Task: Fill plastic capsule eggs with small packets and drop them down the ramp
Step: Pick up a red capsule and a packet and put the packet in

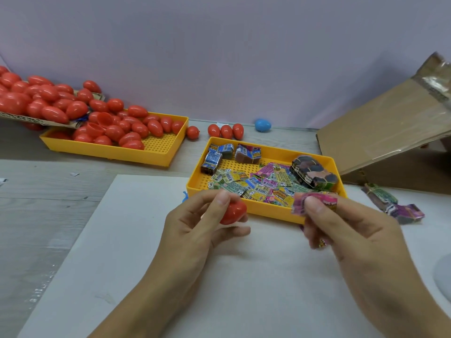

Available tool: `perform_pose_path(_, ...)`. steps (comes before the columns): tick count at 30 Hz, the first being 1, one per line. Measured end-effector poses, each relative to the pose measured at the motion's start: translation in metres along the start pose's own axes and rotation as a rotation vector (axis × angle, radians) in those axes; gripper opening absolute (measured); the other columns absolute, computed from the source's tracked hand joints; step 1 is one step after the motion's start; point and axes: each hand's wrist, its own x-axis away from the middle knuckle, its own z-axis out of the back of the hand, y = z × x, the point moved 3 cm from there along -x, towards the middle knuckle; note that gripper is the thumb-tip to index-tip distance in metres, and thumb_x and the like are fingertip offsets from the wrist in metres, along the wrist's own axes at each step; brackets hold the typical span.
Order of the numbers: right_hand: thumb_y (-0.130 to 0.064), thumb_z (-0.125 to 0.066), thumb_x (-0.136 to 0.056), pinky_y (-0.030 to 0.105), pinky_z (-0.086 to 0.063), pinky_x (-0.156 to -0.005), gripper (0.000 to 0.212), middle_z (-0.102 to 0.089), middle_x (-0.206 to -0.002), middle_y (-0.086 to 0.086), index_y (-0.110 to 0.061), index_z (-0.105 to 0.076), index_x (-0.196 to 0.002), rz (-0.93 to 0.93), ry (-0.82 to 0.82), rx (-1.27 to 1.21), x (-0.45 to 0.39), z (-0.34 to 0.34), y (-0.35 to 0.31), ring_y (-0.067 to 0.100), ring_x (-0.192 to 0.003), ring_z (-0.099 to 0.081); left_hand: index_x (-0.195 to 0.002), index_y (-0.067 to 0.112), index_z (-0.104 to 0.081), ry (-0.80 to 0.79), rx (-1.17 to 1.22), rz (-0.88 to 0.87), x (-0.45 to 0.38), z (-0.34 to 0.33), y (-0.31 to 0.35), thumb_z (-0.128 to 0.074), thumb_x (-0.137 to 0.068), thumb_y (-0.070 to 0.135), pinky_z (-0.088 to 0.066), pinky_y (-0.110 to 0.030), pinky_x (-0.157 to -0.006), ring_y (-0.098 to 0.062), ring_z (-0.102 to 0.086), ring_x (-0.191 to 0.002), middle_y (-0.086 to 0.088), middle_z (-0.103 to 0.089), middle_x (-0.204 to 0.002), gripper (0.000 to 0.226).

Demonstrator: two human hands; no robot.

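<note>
Left hand [207,223] pinches a red egg [233,212] between thumb and fingertips, just in front of the near rim of the packet tray [192,184]. Can't tell if the egg is open or closed, fingers cover the seam.

Right hand [341,223] pinches a pink packet [314,203] at the tray's 5 o'clock corner, thumb on top. Motion-blurred, and there may be more packets tucked under the fingers.

Handling, judged:
- Egg: light, hard, smooth shell, so probably slippery and keen to roll. Grip across the widest part, clear of the seam, so the halves can still part. Snap fit likely needs a firm squeeze end to end.
- Packet: thin foil or paper, floppy, near weightless. Take it by an edge or fold it, since it has to bend to fit inside. Won't break, may crease.

Layout from the hands:
- Packet tray at 12 o'clock, loose packets plus a few banded bundles.
- Egg tray [156,152] at 10 o'clock, piled with red eggs, more spilling from a cardboard flap behind it.
- Blue egg [263,124] at 12 o'clock by the wall, four stray red ones beside it.
- Cardboard ramp [380,132] at 2 o'clock, well apart from both hands.

Risk: egg slipping during closing.
</note>
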Motion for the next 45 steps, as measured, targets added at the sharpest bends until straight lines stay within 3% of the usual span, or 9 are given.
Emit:
perform_pose_path(5,-0.029,-0.086,-0.052,0.021,-0.044,-0.048,0.046,-0.071,-0.075,0.011,-0.021,-0.079,-0.097,-0.216,-0.073,-0.188,0.003,-0.009,0.009,0.016,-0.057,-0.056,-0.102,0.018,-0.079,-0.077,0.019,0.049,0.004,-0.001,-0.001,-0.085,-0.067,0.029,-0.058,-0.025,-0.079,-0.031,-0.075,-0.094,-0.012,-0.076,-0.105,0.038)
perform_pose_path(13,-0.004,-0.090,-0.047,0.021,-0.039,-0.048,0.061,-0.074,-0.082,0.011,-0.028,-0.076,-0.101,-0.327,-0.094,-0.191,0.007,-0.014,0.009,0.014,-0.057,-0.057,-0.106,0.019,-0.078,-0.159,0.000,0.000,0.009,-0.012,-0.002,-0.061,-0.086,0.013,-0.058,-0.027,-0.070,-0.027,-0.072,-0.079,-0.017,-0.071,-0.103,0.027)
perform_pose_path(17,-0.012,-0.082,-0.059,0.012,-0.039,-0.042,0.042,-0.071,-0.073,0.007,-0.022,-0.076,-0.099,-0.388,-0.121,-0.255,0.009,-0.020,0.008,0.007,-0.049,-0.054,-0.086,0.008,-0.081,-0.181,-0.089,-0.006,0.011,-0.012,-0.004,-0.057,-0.084,0.010,-0.058,-0.025,-0.072,-0.026,-0.072,-0.077,-0.010,-0.067,-0.110,0.024)
perform_pose_path(22,-0.007,-0.084,-0.053,0.009,-0.039,-0.041,0.064,-0.070,-0.068,0.009,-0.015,-0.067,-0.115,-0.397,-0.129,-0.248,0.009,-0.022,0.005,0.006,-0.046,-0.059,-0.088,0.009,-0.082,-0.279,-0.243,-0.036,0.016,-0.016,-0.001,-0.074,-0.078,0.019,-0.058,-0.021,-0.073,-0.011,-0.072,-0.092,-0.008,-0.065,-0.112,0.016)
perform_pose_path(27,-0.003,-0.093,-0.052,0.010,-0.040,-0.042,0.076,-0.071,-0.069,0.008,-0.024,-0.064,-0.120,-0.367,-0.151,-0.229,0.009,-0.021,0.006,0.006,-0.047,-0.056,-0.083,0.006,-0.082,-0.241,-0.181,0.055,0.013,-0.014,-0.003,-0.071,-0.075,0.014,-0.060,-0.033,-0.071,-0.021,-0.073,-0.084,-0.007,-0.068,-0.109,0.015)
perform_pose_path(31,-0.018,-0.087,-0.058,0.013,-0.039,-0.045,0.068,-0.072,-0.079,0.004,-0.043,-0.066,-0.118,-0.239,-0.127,-0.144,0.012,-0.023,0.003,0.007,-0.052,-0.048,-0.075,0.007,-0.081,-0.151,-0.133,0.100,0.011,-0.012,-0.003,-0.078,-0.067,0.016,-0.058,-0.030,-0.065,-0.023,-0.071,-0.066,-0.002,-0.070,-0.103,0.012)
perform_pose_path(39,-0.014,-0.078,-0.068,0.015,-0.035,-0.039,0.053,-0.070,-0.080,0.005,-0.038,-0.069,-0.114,-0.248,-0.103,-0.323,0.014,-0.025,0.002,0.010,-0.042,-0.043,-0.078,0.005,-0.081,-0.162,-0.107,0.157,0.011,-0.015,-0.004,-0.075,-0.069,0.013,-0.057,-0.029,-0.064,-0.025,-0.070,-0.066,-0.007,-0.070,-0.104,0.013)
perform_pose_path(42,-0.004,-0.086,-0.062,0.015,-0.033,-0.038,0.064,-0.065,-0.077,0.006,-0.033,-0.069,-0.117,-0.328,-0.160,-0.359,0.011,-0.023,0.004,0.009,-0.041,-0.039,-0.086,0.008,-0.081,-0.182,-0.110,0.181,0.011,-0.013,-0.004,-0.069,-0.069,0.009,-0.057,-0.030,-0.065,-0.026,-0.070,-0.065,-0.009,-0.067,-0.105,0.021)
perform_pose_path(45,-0.017,-0.077,-0.063,0.015,-0.032,-0.037,0.063,-0.063,-0.077,0.008,-0.028,-0.063,-0.124,-0.381,-0.205,-0.362,0.010,-0.024,0.006,0.010,-0.039,-0.036,-0.095,0.009,-0.081,-0.256,-0.095,0.221,0.013,-0.014,-0.003,-0.062,-0.070,0.010,-0.057,-0.031,-0.067,-0.025,-0.070,-0.068,-0.005,-0.064,-0.110,0.032)
